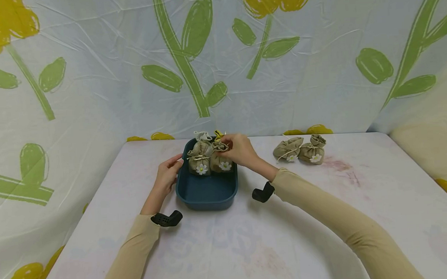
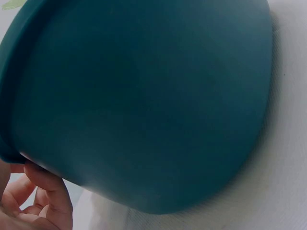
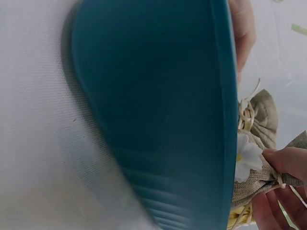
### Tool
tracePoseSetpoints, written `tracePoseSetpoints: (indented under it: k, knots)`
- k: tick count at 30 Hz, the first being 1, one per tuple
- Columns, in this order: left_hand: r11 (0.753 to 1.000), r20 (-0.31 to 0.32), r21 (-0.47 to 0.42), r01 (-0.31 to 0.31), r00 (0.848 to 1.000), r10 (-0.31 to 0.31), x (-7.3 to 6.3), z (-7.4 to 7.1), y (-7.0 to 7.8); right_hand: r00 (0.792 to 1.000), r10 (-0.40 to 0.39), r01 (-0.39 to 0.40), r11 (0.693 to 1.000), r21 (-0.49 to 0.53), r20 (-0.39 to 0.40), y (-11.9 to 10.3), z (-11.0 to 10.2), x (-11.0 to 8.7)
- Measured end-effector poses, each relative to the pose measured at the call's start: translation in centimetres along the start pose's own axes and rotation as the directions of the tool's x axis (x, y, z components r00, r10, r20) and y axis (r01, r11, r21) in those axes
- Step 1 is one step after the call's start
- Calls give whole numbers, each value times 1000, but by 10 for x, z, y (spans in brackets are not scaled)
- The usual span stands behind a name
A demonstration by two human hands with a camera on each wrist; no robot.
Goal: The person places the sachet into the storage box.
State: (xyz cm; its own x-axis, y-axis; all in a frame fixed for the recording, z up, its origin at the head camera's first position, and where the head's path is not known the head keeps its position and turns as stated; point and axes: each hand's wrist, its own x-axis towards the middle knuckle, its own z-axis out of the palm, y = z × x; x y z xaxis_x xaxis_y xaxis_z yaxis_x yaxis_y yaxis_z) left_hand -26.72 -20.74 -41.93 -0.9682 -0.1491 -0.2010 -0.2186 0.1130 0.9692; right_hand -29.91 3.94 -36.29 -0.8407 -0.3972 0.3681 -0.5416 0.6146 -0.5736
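A deep blue plastic basin (image 1: 207, 191) stands on the table with several small drawstring pouches in its far half. My left hand (image 1: 167, 172) holds the basin's left rim, thumb and fingers at the edge. With thumb and fingertips, my right hand (image 1: 240, 149) pinches the gathered neck of a brown burlap pouch (image 3: 250, 190), which bears a white daisy (image 1: 225, 166) and sits inside the basin's right side. Beside it is a matching daisy pouch (image 1: 199, 162) tied with cord. Behind these show a pale pouch top (image 1: 203, 136) and a yellow one (image 1: 218, 135), mostly hidden.
Two more burlap pouches with daisies lie to the right of the basin: a slumped one (image 1: 287, 149) and an upright one (image 1: 312, 150). A white cloth with faded prints covers the table (image 1: 213, 248). Flower-patterned curtain (image 1: 266, 96) hangs behind the table's far edge.
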Motion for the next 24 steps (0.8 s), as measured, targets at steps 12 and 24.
tracePoseSetpoints:
  k: [12,24]
  knots:
    - [1000,-1,-5,1,1000,-1,0,0,0,999,-22,24,998,-58,34,9,6,-3]
    - [1000,-8,7,7,1000,-7,-1,1,0,998,-9,14,998,-64,69,12,6,-6]
